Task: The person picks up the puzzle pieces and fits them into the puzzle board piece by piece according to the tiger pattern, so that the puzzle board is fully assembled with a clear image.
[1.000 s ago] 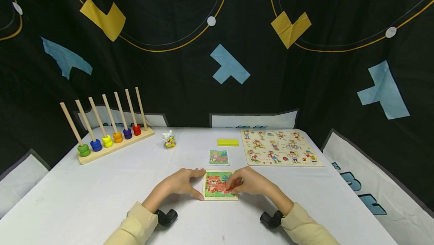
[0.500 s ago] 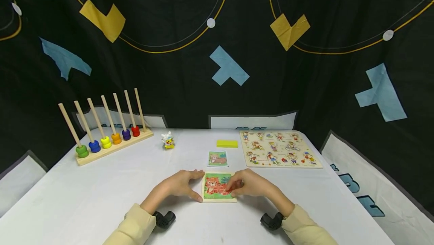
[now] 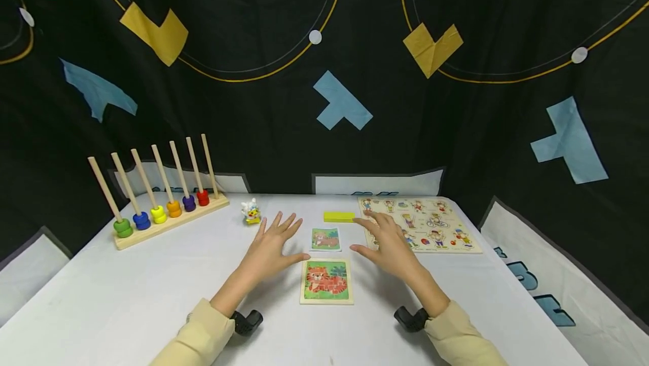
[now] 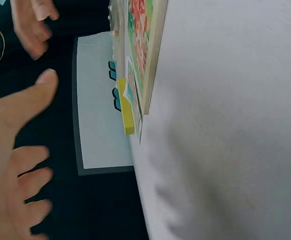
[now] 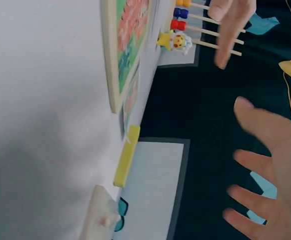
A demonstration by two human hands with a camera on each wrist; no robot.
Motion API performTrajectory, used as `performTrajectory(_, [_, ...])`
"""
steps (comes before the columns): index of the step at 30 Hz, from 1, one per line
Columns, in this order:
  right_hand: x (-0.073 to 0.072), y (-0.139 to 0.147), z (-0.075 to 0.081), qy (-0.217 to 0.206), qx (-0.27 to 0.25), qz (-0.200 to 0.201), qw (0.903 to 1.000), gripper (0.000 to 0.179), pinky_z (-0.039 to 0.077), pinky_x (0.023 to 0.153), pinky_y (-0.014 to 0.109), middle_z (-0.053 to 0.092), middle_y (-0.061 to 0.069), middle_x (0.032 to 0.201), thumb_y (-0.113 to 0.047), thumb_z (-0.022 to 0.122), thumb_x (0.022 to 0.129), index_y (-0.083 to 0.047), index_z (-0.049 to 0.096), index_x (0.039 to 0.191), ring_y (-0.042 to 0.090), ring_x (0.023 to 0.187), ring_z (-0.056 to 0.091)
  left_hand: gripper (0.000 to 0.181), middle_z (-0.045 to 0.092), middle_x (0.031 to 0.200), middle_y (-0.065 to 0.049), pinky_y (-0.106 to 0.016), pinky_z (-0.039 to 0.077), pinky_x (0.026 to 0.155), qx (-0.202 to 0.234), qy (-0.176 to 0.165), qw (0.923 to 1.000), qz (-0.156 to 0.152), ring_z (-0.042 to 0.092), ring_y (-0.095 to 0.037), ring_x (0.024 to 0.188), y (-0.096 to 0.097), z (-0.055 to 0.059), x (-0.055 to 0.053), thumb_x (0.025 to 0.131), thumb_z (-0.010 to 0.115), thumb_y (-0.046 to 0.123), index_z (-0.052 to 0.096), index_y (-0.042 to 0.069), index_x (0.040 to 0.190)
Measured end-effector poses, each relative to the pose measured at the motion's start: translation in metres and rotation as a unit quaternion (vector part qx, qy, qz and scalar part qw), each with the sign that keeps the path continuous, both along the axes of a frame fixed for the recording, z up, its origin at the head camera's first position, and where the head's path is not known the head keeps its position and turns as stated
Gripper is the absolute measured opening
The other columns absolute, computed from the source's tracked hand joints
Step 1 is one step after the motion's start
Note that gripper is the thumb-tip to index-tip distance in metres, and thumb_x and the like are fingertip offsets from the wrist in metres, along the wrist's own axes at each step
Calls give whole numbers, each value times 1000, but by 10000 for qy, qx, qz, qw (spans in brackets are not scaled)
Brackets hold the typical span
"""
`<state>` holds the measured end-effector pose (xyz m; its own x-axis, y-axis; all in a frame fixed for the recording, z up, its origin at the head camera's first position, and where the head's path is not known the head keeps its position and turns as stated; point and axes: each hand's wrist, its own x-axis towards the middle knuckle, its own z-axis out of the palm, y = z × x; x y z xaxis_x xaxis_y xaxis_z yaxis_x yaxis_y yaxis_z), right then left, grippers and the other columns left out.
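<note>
A small wooden-framed jigsaw puzzle (image 3: 327,282) with a red tiger on green lies flat on the white table. Its picture area looks filled with pieces. My left hand (image 3: 271,245) is raised off the table to the puzzle's upper left, fingers spread and holding nothing. On the other side, my right hand (image 3: 390,245) is also lifted, fingers apart, nothing in it; it overlaps the pegged board in the head view. Both wrist views show the hands in the air above the table, the puzzle frame (image 5: 110,65) standing apart from them. Behind the puzzle lies a small picture card (image 3: 325,239).
A yellow block (image 3: 339,217) lies behind the card. At the back right is a wooden board with sports figures (image 3: 436,221). A peg stacker with coloured rings (image 3: 174,217) stands at the back left, beside a small white-and-yellow figurine (image 3: 250,211).
Both hands have let go of the puzzle and risen up and outward, fingers now spread. The right fingers no longer cover the puzzle's right side, so the tiger picture shows whole.
</note>
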<state>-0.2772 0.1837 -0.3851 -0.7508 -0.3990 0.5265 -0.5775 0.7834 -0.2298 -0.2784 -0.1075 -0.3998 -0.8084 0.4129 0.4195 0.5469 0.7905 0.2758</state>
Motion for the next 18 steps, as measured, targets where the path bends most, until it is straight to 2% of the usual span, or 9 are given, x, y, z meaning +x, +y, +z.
performTrajectory(3, [-3,-4,3,249,261,-288,9989,79,18,106,70,26,14,156,-54,72,80,-22,44,146,40,142,20,93,26,157,-9,-63,-4,112,-218,460,9980,383,8,-35,146,2,0,1,78,68,63,36,15,150])
performTrajectory(6, [-3,-8,6,248,569,-470,9970,96,3,107,72,5,11,161,-64,67,78,-26,24,155,39,146,-3,99,12,161,-3,-63,-10,111,-355,561,9958,623,-4,-31,147,3,2,2,75,63,72,27,23,154])
performTrajectory(9, [-2,-9,9,193,794,-565,9950,105,-3,106,72,-6,10,162,-68,65,77,-26,12,156,34,144,-17,102,2,162,1,-63,-12,110,-446,615,9946,713,-13,-29,146,3,5,3,73,60,76,23,28,154])
performTrajectory(11, [-1,-9,12,226,908,-624,9937,107,-3,106,73,-8,10,161,-69,65,76,-25,9,157,34,143,-20,102,0,162,2,-64,-12,110,-482,686,9939,720,-15,-28,145,3,8,3,72,59,78,23,29,154])
performTrajectory(14, [-1,-10,17,332,1034,-684,9917,108,2,105,75,-5,11,162,-71,63,76,-23,9,157,38,144,-16,103,0,162,1,-64,-12,109,-543,773,9928,739,-17,-28,145,3,13,3,72,57,81,22,30,154])
performTrajectory(18, [0,-10,20,328,1103,-703,9909,108,3,105,75,-3,12,162,-73,60,76,-25,7,157,40,144,-11,104,0,162,0,-64,-13,109,-602,766,9923,771,-19,-27,145,2,17,2,71,55,82,20,31,155])
